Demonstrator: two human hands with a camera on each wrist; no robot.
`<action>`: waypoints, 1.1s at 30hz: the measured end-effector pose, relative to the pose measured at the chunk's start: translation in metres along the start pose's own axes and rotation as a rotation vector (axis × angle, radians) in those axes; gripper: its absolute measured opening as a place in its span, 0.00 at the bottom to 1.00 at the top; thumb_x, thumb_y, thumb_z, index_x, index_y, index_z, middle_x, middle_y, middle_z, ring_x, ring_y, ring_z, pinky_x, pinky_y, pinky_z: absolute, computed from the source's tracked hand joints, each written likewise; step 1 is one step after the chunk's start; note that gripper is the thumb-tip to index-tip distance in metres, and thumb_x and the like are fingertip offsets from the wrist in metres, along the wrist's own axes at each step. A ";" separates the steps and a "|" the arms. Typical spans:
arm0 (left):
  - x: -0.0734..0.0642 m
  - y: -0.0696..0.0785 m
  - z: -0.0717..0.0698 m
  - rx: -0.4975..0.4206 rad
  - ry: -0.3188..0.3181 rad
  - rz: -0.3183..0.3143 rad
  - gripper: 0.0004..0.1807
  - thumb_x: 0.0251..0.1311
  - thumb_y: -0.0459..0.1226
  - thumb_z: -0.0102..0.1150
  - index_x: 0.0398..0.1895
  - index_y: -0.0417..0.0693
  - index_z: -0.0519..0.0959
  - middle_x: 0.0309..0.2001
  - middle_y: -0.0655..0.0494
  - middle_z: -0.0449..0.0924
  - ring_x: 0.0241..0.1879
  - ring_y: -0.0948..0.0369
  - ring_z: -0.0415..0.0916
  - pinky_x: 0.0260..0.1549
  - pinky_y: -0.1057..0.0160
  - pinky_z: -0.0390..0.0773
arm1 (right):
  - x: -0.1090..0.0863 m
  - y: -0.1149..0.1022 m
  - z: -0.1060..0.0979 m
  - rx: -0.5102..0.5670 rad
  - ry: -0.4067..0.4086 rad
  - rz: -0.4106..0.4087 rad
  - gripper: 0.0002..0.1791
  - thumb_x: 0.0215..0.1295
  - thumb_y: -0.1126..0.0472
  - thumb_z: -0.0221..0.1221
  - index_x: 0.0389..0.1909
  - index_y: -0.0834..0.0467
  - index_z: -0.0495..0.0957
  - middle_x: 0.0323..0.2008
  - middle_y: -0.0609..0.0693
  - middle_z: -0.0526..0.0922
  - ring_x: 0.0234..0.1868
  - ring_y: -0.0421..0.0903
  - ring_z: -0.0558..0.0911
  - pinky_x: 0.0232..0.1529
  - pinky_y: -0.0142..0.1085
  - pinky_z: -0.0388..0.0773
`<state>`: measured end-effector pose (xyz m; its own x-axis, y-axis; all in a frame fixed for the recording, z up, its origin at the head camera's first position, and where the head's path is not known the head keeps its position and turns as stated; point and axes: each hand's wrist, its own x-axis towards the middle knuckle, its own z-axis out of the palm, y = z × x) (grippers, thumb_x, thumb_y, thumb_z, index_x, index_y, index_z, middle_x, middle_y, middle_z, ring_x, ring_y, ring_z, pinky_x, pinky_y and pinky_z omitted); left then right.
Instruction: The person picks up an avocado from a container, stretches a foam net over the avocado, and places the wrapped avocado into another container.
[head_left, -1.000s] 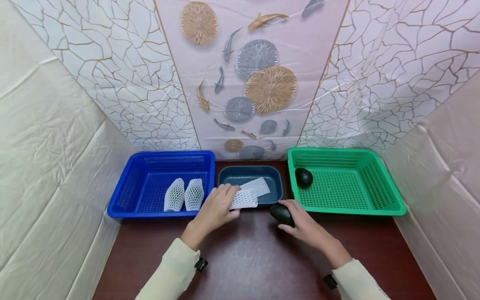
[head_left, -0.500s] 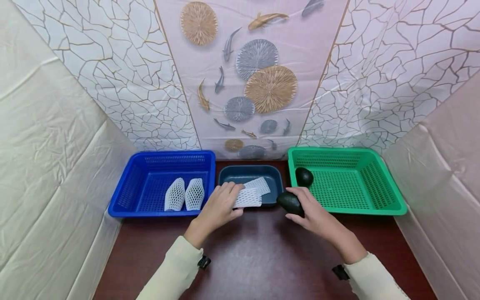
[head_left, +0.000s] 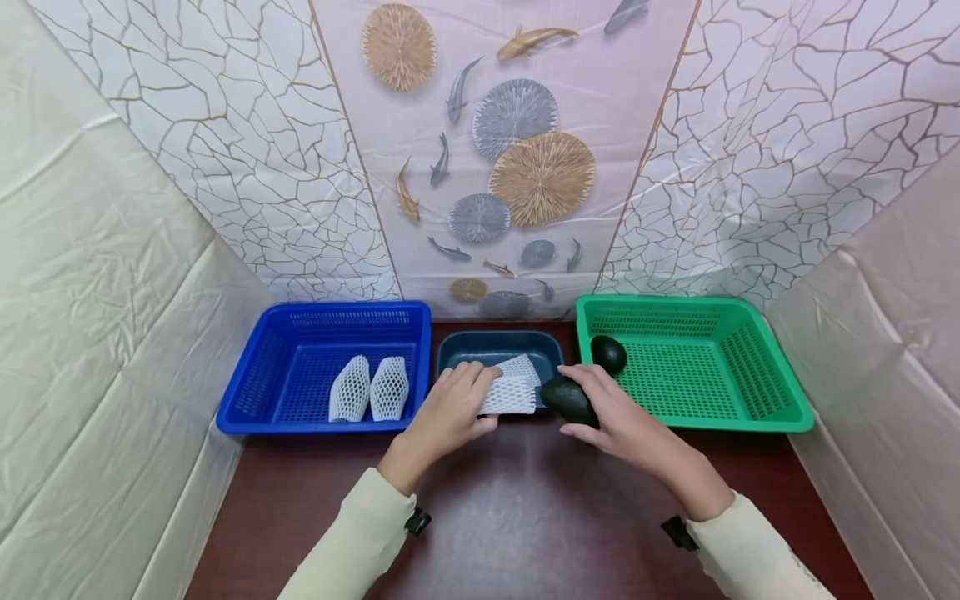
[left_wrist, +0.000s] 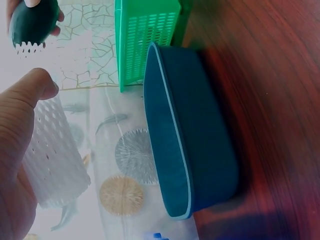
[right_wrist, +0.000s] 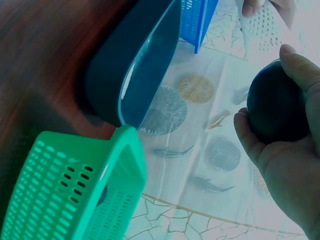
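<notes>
My left hand (head_left: 452,407) grips a white foam net sleeve (head_left: 512,395) by its left end, thumb on the near side. The sleeve (left_wrist: 55,150) hangs in front of the thumb in the left wrist view. In my right hand (head_left: 611,417) is a dark green avocado (head_left: 567,400), held between thumb and fingers, its tip right at the sleeve's free end. The right wrist view shows the avocado (right_wrist: 278,102) between thumb and fingertips. Both hands are over the front rim of a small dark blue tray (head_left: 501,337), where another flat foam net sleeve (head_left: 522,365) lies.
A blue basket (head_left: 258,367) at the left holds two avocado-sized net-covered pieces (head_left: 369,390). At the right, a green basket (head_left: 772,367) holds another dark avocado (head_left: 608,356). A patterned cloth (head_left: 517,250) stands behind; brown wooden table (head_left: 525,517) in front.
My left hand has moved to the right with the net sleeve. The right hand with the avocado went right and up, then back left to the sleeve's end.
</notes>
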<state>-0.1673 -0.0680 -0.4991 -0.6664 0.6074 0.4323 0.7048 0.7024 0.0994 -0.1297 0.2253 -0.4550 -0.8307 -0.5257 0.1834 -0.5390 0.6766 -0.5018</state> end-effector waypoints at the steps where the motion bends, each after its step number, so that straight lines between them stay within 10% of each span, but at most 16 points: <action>1: 0.001 0.001 0.000 -0.001 -0.002 0.000 0.33 0.57 0.48 0.71 0.63 0.46 0.72 0.50 0.52 0.80 0.49 0.55 0.76 0.43 0.57 0.77 | 0.001 -0.001 0.000 0.000 -0.007 0.001 0.46 0.63 0.55 0.72 0.77 0.57 0.58 0.69 0.58 0.66 0.65 0.55 0.73 0.57 0.53 0.78; 33: 0.018 0.019 -0.001 -0.017 0.007 0.008 0.30 0.59 0.47 0.68 0.62 0.49 0.72 0.53 0.53 0.80 0.49 0.57 0.76 0.45 0.58 0.80 | 0.017 -0.012 -0.001 0.001 -0.052 0.043 0.45 0.63 0.45 0.70 0.75 0.57 0.61 0.70 0.58 0.65 0.65 0.55 0.73 0.59 0.52 0.79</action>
<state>-0.1660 -0.0444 -0.4884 -0.6592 0.6102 0.4396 0.7141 0.6911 0.1115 -0.1376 0.2089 -0.4450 -0.8444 -0.5227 0.1176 -0.5032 0.6984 -0.5090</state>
